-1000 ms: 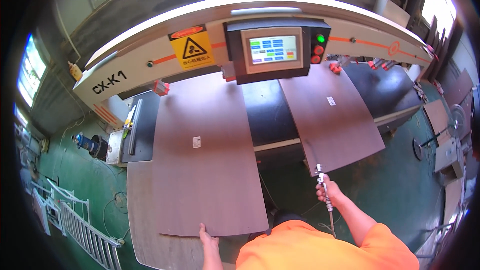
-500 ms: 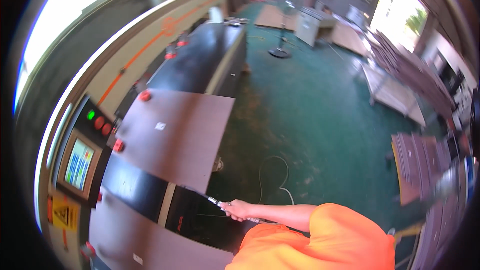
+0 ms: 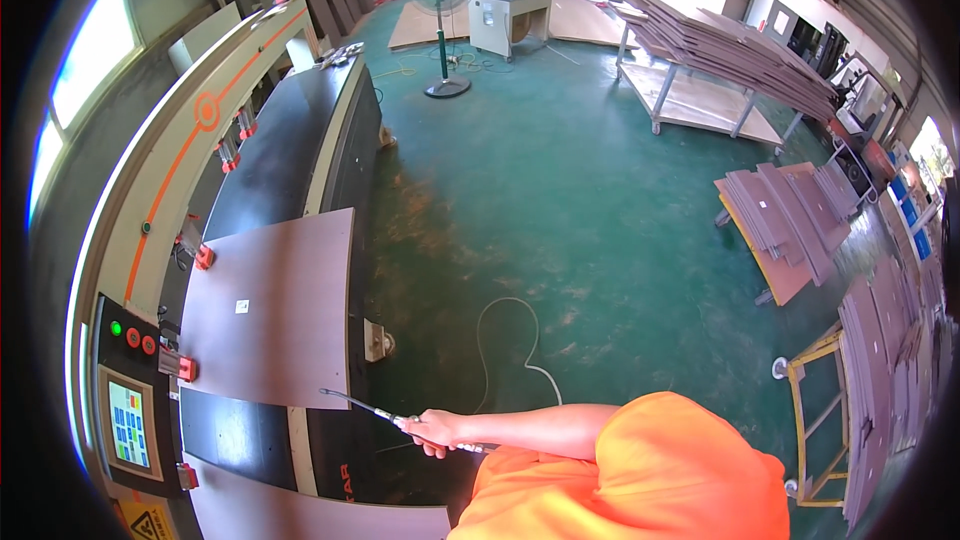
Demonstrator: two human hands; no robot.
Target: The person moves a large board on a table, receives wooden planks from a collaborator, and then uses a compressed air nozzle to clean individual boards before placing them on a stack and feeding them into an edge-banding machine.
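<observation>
My right hand (image 3: 432, 432) is closed around the handle of an air blow gun (image 3: 374, 410). Its long thin nozzle points left, and the tip appears just over the near edge of a brownish-purple panel (image 3: 280, 310). That panel lies flat on a long black machine bed (image 3: 235, 437) and bears a small white label (image 3: 241, 307). A second panel (image 3: 310, 515) of the same colour lies nearer, at the lower edge. My bare right forearm comes out of an orange sleeve. My left hand is not in view.
Left of the panel are red-tipped clamps (image 3: 187, 368) and a control panel (image 3: 127, 425) with a lit screen. A pale hose (image 3: 537, 340) curves over the green floor. A standing fan (image 3: 442, 30) is at the back; trolleys of stacked panels (image 3: 725, 50) line the right.
The view has swung to the right, so the machine sits farther left and more of the right side shows. My right hand still grips the air blow gun.
</observation>
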